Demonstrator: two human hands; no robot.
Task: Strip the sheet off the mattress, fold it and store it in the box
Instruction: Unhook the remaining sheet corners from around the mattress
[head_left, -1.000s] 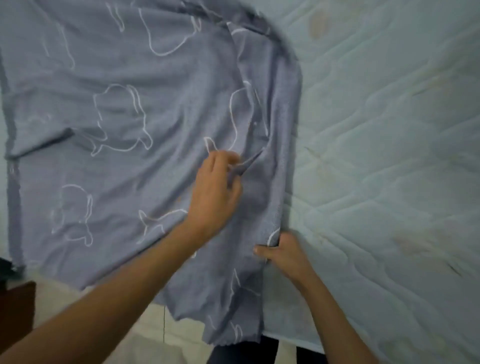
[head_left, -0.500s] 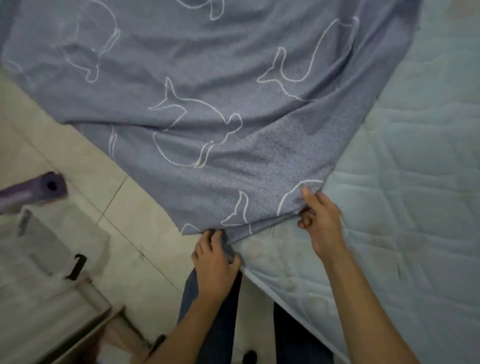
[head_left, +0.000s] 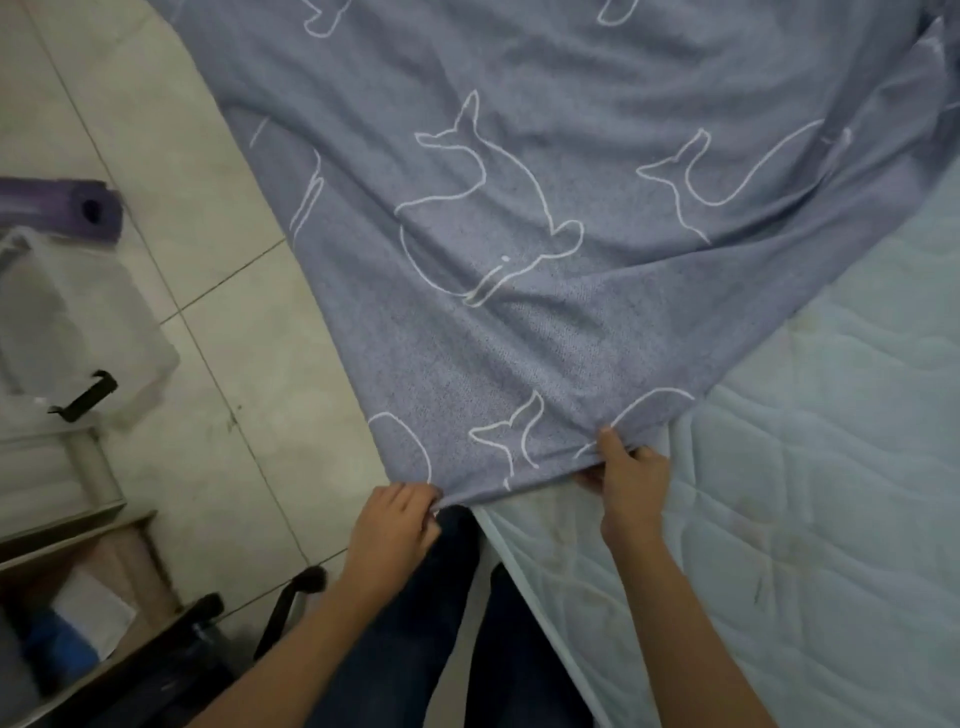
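Both arms extended; left hand, right hand pinching sheet edge.

I am in a bedroom of a home. At 3 o'clock lies a pale quilted mattress, and at 12 o'clock a blue-grey sheet printed with whale outlines covers part of it. At 9 o'clock, by the beige tiled floor, I see a clear plastic storage box and a rolled purple mat.
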